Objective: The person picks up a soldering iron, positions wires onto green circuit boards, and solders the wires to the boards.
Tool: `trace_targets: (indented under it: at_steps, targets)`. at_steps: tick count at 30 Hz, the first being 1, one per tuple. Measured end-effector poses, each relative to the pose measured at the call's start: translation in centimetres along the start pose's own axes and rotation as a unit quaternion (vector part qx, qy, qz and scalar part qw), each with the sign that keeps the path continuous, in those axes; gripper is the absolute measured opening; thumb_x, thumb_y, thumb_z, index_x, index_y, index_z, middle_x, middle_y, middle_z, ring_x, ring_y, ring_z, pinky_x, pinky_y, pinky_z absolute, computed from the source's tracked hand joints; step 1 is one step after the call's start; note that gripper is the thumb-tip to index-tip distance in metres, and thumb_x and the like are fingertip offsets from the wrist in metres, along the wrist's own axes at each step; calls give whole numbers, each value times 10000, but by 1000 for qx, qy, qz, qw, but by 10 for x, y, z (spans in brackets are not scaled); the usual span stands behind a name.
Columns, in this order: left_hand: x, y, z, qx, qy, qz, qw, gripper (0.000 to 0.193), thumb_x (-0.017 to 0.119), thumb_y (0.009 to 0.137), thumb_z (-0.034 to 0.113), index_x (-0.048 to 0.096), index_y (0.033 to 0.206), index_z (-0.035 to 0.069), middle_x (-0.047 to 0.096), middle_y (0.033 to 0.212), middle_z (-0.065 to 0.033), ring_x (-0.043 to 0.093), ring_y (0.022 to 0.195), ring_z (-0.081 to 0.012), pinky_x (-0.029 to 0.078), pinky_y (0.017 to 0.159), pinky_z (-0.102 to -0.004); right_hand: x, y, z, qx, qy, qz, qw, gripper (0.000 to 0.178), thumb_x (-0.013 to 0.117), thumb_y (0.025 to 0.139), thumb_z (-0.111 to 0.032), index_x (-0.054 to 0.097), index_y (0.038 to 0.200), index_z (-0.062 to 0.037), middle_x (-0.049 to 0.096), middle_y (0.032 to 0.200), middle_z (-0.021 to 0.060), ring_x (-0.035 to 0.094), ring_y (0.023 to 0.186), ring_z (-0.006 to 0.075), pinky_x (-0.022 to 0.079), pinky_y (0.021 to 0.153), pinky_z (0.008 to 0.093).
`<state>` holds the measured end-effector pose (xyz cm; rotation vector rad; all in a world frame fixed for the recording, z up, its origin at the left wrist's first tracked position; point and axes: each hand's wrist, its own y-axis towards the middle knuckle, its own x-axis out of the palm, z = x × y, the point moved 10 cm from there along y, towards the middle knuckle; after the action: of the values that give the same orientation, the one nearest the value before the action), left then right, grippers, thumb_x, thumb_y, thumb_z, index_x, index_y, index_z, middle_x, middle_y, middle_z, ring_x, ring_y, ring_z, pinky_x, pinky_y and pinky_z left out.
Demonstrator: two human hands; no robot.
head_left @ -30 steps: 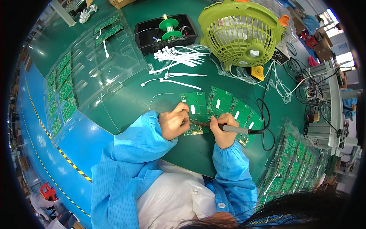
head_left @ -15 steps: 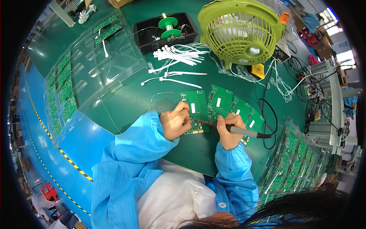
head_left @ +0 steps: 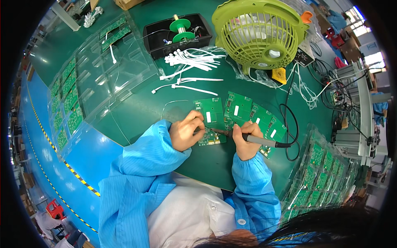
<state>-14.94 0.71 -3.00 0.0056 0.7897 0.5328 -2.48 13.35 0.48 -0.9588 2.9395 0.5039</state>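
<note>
Left hand point(head_left: 187, 134) curled over the near-left edge of a small green circuit board point(head_left: 212, 124), fingertips pinched shut on a fine wire point(head_left: 173, 102) that loops away across the green counter point(head_left: 136, 111) toward the upper left. Right hand point(head_left: 245, 140) wrapped in a closed grip around a soldering iron point(head_left: 252, 139), held like a pen, tip pointing left and resting on the lower part of the same board, just beside the left fingertips. Board lying flat on the counter, directly in front of the body, between the two hands. Black cord point(head_left: 291, 128) running from the iron's handle in a loop to the right. To the right of the worked board, a row of more green boards point(head_left: 252, 113) laid side by side, overlapping slightly, slanting down toward the right. Beyond them, a scatter of white cable ties point(head_left: 190, 62), some bundled, some lying singly. Farther back, a black tray point(head_left: 155, 39) holding a green spool point(head_left: 180, 25), and beside it a lime-green desk fan point(head_left: 258, 35) facing the camera. Clear plastic trays point(head_left: 82, 87) along the left with green boards slotted in; a similar stack of boards in clear trays point(head_left: 322, 173) at the lower right. Both forearms in light-blue sleeves point(head_left: 140, 165) coming up from the lower edge
</note>
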Motion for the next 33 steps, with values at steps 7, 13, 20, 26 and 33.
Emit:
trace_targets:
  at_steps: [7,13,20,26,33]
  targets:
    - [4,0,-3,-27,-13,-30,999,96,628,681,59,541,717,76,518,988,-12,522,585,-191,440,544,-264,1,0,0,-9,-9,-5,1000,252,606,680,73,406,630,-71,440,554,12,344,533,119,314,536,251]
    - [5,2,-1,-29,22,-20,999,100,630,672,56,538,704,76,517,978,-11,522,572,-193,436,521,-275,1,1,-6,-55,-29,5,998,283,663,641,42,409,592,-74,456,536,16,347,468,125,324,452,247]
    - [6,3,1,-26,53,-14,998,108,628,654,46,531,689,78,517,968,-8,521,552,-202,439,503,-287,9,-1,-14,-84,-56,-27,995,259,627,666,58,406,617,-68,448,552,20,341,506,119,309,482,251]
    - [5,3,3,-26,59,-8,998,116,624,641,31,524,681,74,516,955,-7,517,536,-205,440,492,-292,12,-2,-14,-91,-66,-35,993,263,638,657,55,408,613,-63,451,552,28,345,493,121,308,465,245]
    - [5,3,3,-18,60,3,998,119,619,635,20,518,677,64,515,953,-9,512,527,-204,439,484,-292,14,-2,-12,-86,-67,-39,993,263,646,650,56,412,611,-58,456,552,34,355,487,124,313,458,243]
